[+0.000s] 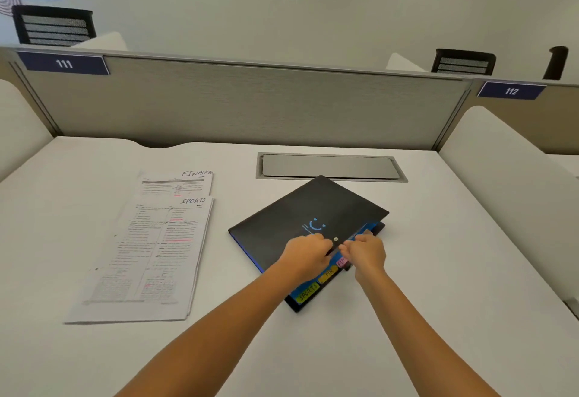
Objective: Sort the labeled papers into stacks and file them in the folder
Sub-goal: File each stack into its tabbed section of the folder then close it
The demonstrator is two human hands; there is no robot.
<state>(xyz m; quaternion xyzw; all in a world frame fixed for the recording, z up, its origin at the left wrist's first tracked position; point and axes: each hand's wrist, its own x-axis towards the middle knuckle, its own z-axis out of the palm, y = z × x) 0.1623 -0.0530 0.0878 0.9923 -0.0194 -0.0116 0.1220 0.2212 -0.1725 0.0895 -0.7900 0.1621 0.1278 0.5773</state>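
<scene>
A black folder [300, 208] with a blue smiley print lies turned at an angle on the white desk [438, 240]. Coloured tabs stick out along its near edge, one yellow-green tab [307, 292] reading SPORTS, a yellow one and a pink one. My left hand [308, 254] and my right hand [365, 252] both grip the front flap's edge beside a small snap button [336, 239]. To the left lie two stacks of printed paper, the near one [147, 258] labelled SPORTS and the far one [177, 185] labelled FINANCE, partly covered by the near stack.
A grey cable hatch [329, 166] is set into the desk behind the folder. A grey partition [250, 105] closes the back, with white side dividers left and right. Black chairs stand beyond the partition.
</scene>
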